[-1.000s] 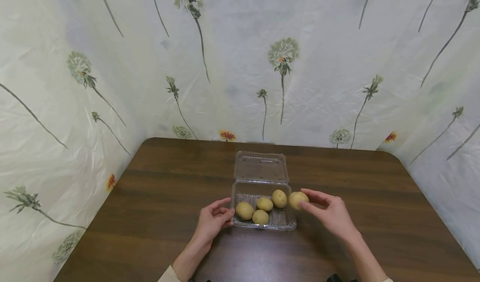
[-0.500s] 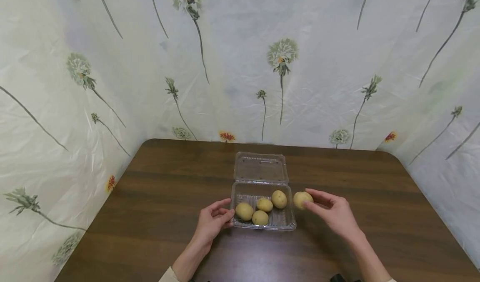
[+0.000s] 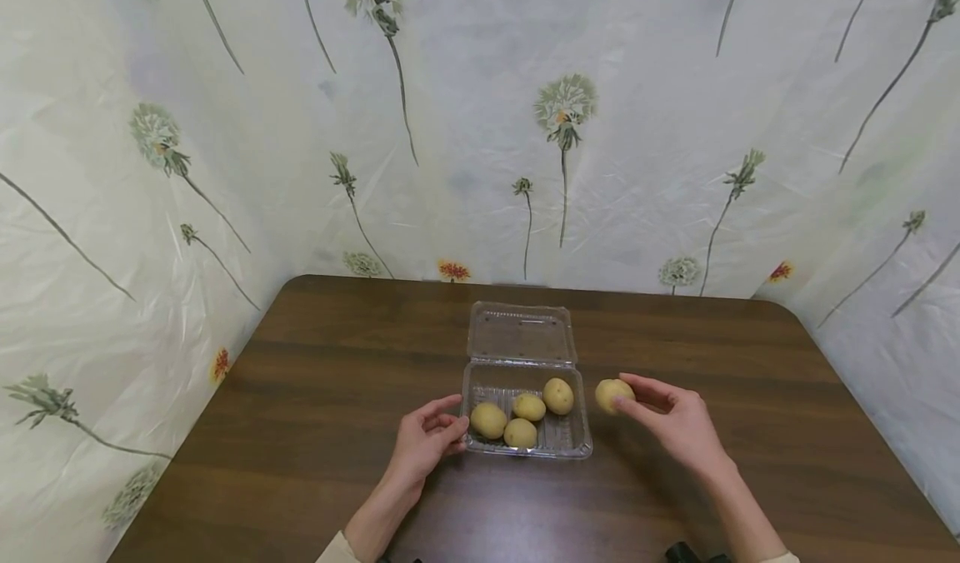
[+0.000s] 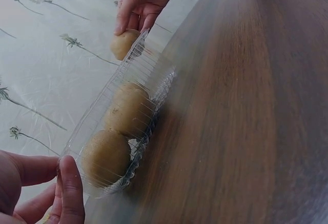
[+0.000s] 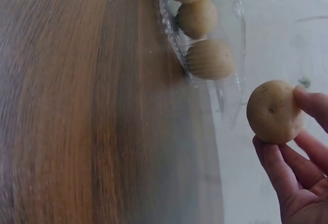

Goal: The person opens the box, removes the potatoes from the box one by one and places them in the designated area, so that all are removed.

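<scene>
Here's the right hand (image 3: 671, 421), right of centre in the lower half of the head view, with a potato (image 3: 609, 396) pinched between thumb and fingertips, just beside the tub's (image 3: 566, 440) right edge and apart from it. Over on the left, the left hand (image 3: 426, 442) has the tub's left edge nipped between thumb and fingers, most likely steadying it. Count what's inside: four others (image 3: 488, 421), two at lower left, one near the middle, one toward the right. The lid (image 3: 521, 336) lies open behind, toward the table's (image 3: 360, 355) far edge. So, partway through, by my reading: four in the tub, a fifth in hand and not set down anywhere. Inbound or outbound? Can't call that from here. Left to do: placing that one, and perhaps closing up.
</scene>
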{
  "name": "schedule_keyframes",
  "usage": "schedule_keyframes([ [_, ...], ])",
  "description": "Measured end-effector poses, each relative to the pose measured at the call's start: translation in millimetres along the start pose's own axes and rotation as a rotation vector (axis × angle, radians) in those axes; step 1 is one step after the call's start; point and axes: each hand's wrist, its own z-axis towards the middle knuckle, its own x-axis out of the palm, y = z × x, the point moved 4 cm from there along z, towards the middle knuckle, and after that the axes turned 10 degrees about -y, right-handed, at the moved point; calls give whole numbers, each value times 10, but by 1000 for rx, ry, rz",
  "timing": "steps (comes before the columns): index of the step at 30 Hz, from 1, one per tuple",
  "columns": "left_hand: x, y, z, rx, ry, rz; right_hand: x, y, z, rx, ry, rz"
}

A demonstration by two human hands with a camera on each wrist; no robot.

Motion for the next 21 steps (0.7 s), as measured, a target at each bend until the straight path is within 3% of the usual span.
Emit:
schedule_keyframes([
  [21,8,-17,-17,9,14,-8,-121,-156,47,28,-27,-102],
])
